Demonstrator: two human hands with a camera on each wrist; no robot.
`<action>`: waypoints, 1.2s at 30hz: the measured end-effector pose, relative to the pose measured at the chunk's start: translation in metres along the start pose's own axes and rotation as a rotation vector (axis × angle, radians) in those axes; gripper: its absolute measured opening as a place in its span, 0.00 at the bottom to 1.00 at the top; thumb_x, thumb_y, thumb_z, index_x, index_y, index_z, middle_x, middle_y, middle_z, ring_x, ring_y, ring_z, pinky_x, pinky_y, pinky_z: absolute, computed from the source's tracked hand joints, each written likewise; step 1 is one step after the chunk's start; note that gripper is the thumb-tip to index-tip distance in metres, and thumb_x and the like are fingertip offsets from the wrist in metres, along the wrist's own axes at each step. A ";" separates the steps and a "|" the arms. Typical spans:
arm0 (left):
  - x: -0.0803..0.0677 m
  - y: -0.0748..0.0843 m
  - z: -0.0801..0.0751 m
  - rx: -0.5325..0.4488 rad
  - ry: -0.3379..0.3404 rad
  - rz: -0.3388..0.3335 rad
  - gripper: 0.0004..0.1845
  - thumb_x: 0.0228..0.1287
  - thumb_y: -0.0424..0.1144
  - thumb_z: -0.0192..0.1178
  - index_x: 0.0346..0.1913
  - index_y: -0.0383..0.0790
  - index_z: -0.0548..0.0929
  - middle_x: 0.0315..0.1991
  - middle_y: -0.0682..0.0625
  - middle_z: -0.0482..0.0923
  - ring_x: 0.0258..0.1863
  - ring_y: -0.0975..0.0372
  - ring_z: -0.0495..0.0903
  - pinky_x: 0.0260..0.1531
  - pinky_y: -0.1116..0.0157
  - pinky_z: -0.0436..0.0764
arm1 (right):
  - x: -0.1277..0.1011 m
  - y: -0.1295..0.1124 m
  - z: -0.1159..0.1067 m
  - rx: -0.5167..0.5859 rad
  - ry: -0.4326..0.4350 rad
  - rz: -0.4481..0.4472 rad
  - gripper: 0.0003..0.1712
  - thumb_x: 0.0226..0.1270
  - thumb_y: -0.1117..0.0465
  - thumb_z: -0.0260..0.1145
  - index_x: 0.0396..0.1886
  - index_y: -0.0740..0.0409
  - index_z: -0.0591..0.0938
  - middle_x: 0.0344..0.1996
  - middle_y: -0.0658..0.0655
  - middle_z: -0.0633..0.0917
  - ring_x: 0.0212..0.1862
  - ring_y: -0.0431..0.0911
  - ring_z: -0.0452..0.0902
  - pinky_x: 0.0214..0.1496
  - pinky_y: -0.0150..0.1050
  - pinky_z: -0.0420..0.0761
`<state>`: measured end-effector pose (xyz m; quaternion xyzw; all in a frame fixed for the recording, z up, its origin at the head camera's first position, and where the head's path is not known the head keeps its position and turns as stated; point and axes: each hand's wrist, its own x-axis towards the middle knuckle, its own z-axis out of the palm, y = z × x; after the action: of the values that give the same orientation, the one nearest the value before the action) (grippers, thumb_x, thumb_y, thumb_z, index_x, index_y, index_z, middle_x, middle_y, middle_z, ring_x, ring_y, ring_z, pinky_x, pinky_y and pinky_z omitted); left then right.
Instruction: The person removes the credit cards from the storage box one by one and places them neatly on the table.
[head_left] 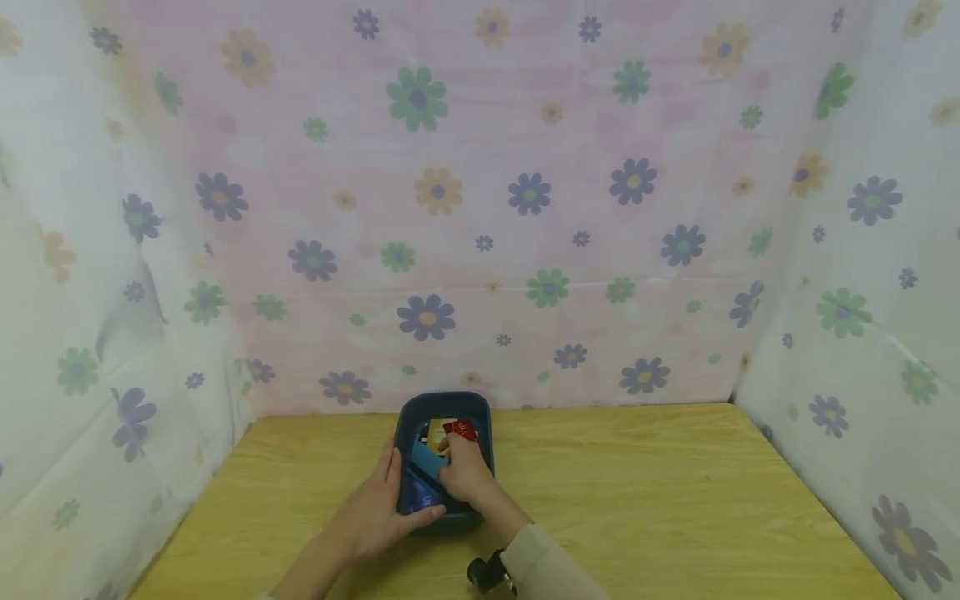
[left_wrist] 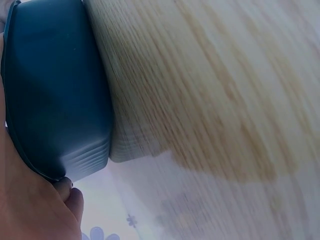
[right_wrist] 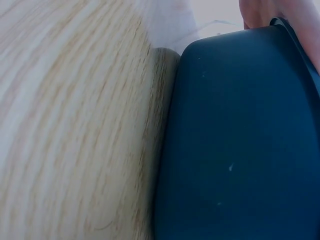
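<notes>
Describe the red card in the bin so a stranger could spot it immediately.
On the wooden table, against the flowered back curtain, stands a dark blue bin with both hands at it. The red card sits near its far end, just beyond the right hand. It is the only red piece; the cards nearer the left hand are blue.

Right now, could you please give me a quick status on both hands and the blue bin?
Left hand grips blue bin at its left rim. Right hand inside bin, fingers on red card. Wooden table around bin unobstructed.
</notes>
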<state>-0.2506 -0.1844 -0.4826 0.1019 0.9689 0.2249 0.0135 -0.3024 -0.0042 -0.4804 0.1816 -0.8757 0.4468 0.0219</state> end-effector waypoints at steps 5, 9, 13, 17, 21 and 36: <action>-0.001 0.000 -0.001 0.005 0.002 0.006 0.70 0.55 0.82 0.55 0.79 0.25 0.49 0.82 0.32 0.39 0.73 0.36 0.63 0.65 0.41 0.72 | -0.001 -0.002 -0.001 0.020 0.024 -0.019 0.12 0.61 0.74 0.66 0.45 0.71 0.82 0.27 0.52 0.79 0.32 0.44 0.74 0.37 0.41 0.78; -0.001 0.000 -0.001 -0.003 -0.010 0.007 0.69 0.56 0.81 0.56 0.80 0.25 0.47 0.82 0.33 0.38 0.73 0.36 0.64 0.64 0.42 0.74 | -0.002 -0.002 -0.003 0.078 0.032 0.006 0.12 0.65 0.72 0.66 0.47 0.69 0.83 0.34 0.56 0.82 0.38 0.47 0.77 0.40 0.45 0.80; 0.000 0.000 -0.002 -0.011 -0.014 0.016 0.69 0.57 0.80 0.56 0.80 0.25 0.46 0.82 0.34 0.34 0.72 0.35 0.64 0.63 0.42 0.74 | -0.002 -0.003 -0.004 0.110 0.043 0.025 0.14 0.67 0.71 0.66 0.51 0.68 0.82 0.42 0.62 0.83 0.45 0.51 0.78 0.45 0.48 0.80; 0.000 -0.001 -0.002 -0.002 -0.014 0.023 0.68 0.57 0.80 0.56 0.79 0.25 0.47 0.82 0.35 0.33 0.72 0.35 0.64 0.63 0.42 0.74 | -0.003 -0.005 -0.006 0.123 0.054 0.030 0.14 0.68 0.70 0.66 0.53 0.67 0.82 0.44 0.63 0.84 0.46 0.53 0.79 0.46 0.49 0.81; 0.000 -0.002 -0.001 0.004 -0.009 0.016 0.69 0.57 0.80 0.56 0.79 0.24 0.48 0.82 0.34 0.35 0.71 0.35 0.66 0.62 0.42 0.75 | -0.006 -0.009 -0.006 0.163 0.054 0.033 0.14 0.69 0.71 0.65 0.53 0.68 0.82 0.45 0.64 0.83 0.47 0.54 0.79 0.46 0.51 0.82; 0.000 -0.003 0.001 -0.015 0.004 0.022 0.70 0.56 0.80 0.57 0.79 0.24 0.46 0.82 0.33 0.35 0.72 0.35 0.64 0.62 0.42 0.75 | -0.004 -0.009 -0.006 0.235 0.059 0.039 0.13 0.69 0.72 0.66 0.52 0.67 0.84 0.49 0.64 0.84 0.36 0.44 0.78 0.36 0.37 0.82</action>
<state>-0.2514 -0.1863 -0.4842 0.1122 0.9660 0.2325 0.0098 -0.2966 -0.0028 -0.4704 0.1526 -0.8196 0.5520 0.0175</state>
